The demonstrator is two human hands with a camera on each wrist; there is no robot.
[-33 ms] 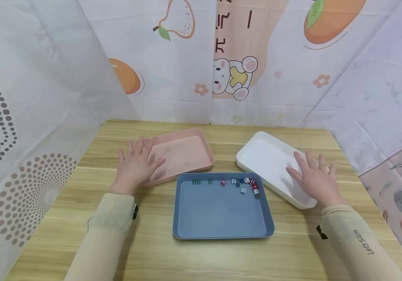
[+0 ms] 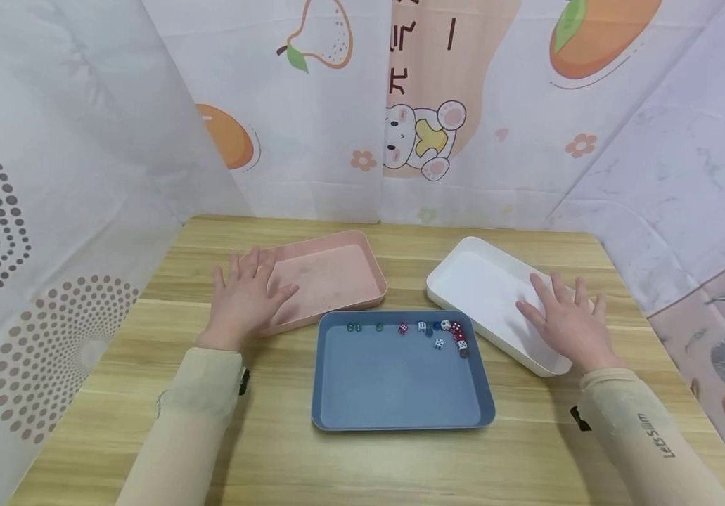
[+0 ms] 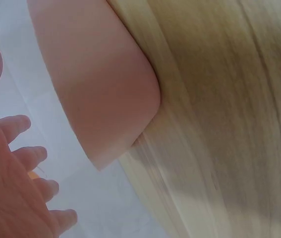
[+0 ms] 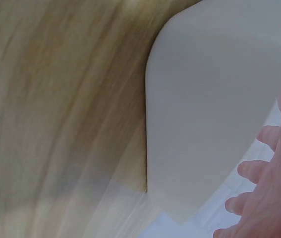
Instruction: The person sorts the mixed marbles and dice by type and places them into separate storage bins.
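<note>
My left hand is spread above the left end of a pink tray, holding nothing. In the left wrist view, a gap shows between its fingers and the tray's outer wall. Over the right side of a white tray is my right hand, its fingers also spread with nothing in them. The right wrist view shows this tray's outer wall beside the hand. Between both hands lies a blue tray. Small green, red, white and blue dice sit along its far edge and far right corner.
All three trays stand on a wood-grain table. The blue tray is closest to me, near the other two. Behind the table hangs a printed curtain, with patterned cloth at the left and right sides.
</note>
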